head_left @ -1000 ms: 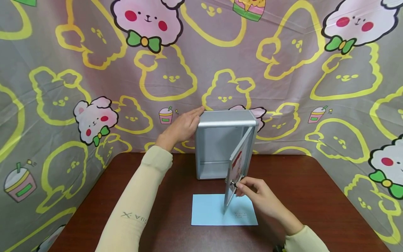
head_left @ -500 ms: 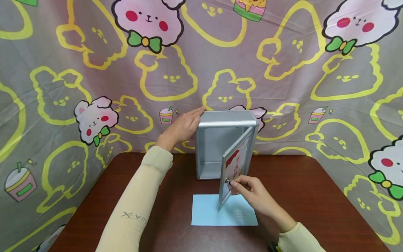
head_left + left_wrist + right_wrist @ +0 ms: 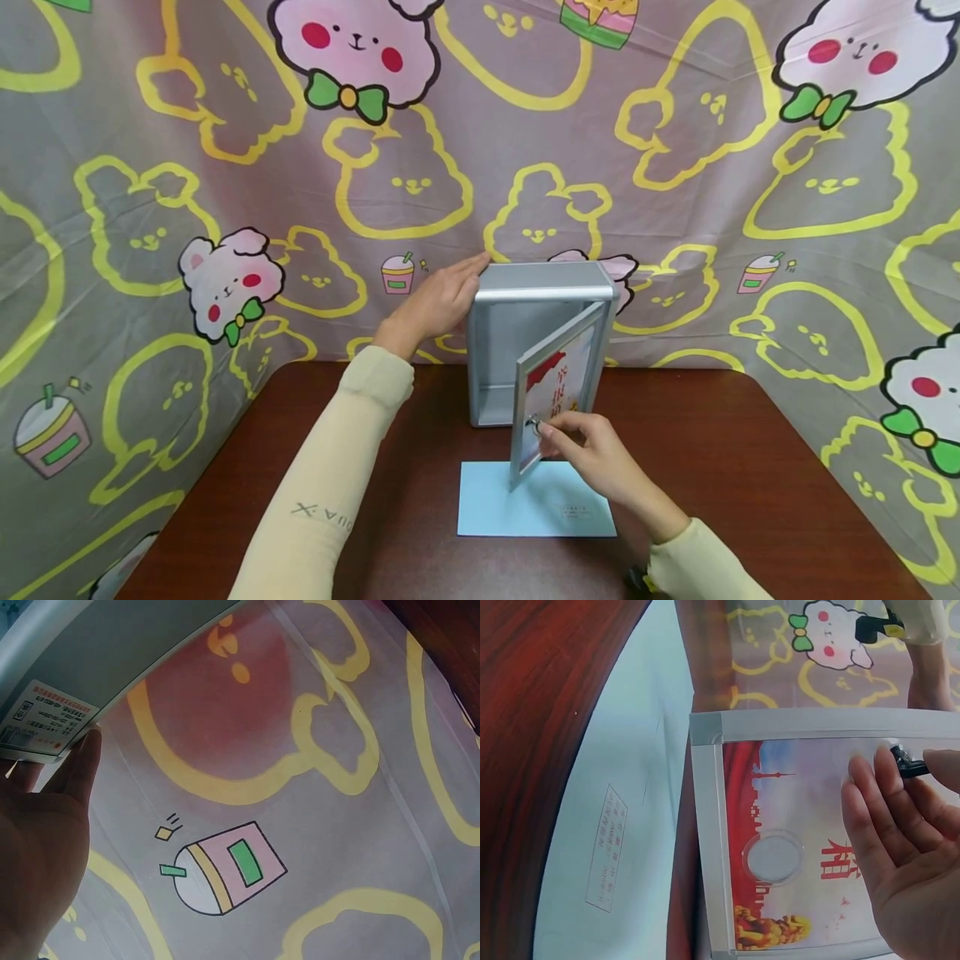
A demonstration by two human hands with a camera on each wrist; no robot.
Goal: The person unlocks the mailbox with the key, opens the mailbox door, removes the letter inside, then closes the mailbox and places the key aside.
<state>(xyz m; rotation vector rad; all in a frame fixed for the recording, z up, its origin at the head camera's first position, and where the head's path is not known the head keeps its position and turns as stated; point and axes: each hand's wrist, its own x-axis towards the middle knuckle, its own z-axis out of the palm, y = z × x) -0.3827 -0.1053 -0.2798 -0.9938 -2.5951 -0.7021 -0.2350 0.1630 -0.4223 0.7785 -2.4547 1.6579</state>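
Note:
A silver metal box (image 3: pixel 546 283) stands upright at the back of the table, its front door (image 3: pixel 558 367) swung partway out on the right side. My left hand (image 3: pixel 442 298) rests on the box's upper left corner with fingers fairly straight. In the left wrist view, fingertips (image 3: pixel 91 746) touch the box's side by a printed label (image 3: pixel 49 716). My right hand (image 3: pixel 592 450) pinches a small black-headed key (image 3: pixel 910 763) at the door's lock, between thumb and index finger; the other fingers lie extended before the door's printed picture, which has red characters.
A pale blue envelope (image 3: pixel 495 508) with a small printed block lies flat on the dark red wooden table (image 3: pixel 712 467), below the door. Behind the table hangs a grey cloth (image 3: pixel 420 167) with yellow cartoon outlines. A dark strap (image 3: pixel 637 581) shows near the right sleeve.
The door has swung further outward and to the left, with my right hand moving left along with the key. My left hand stays on the box corner.

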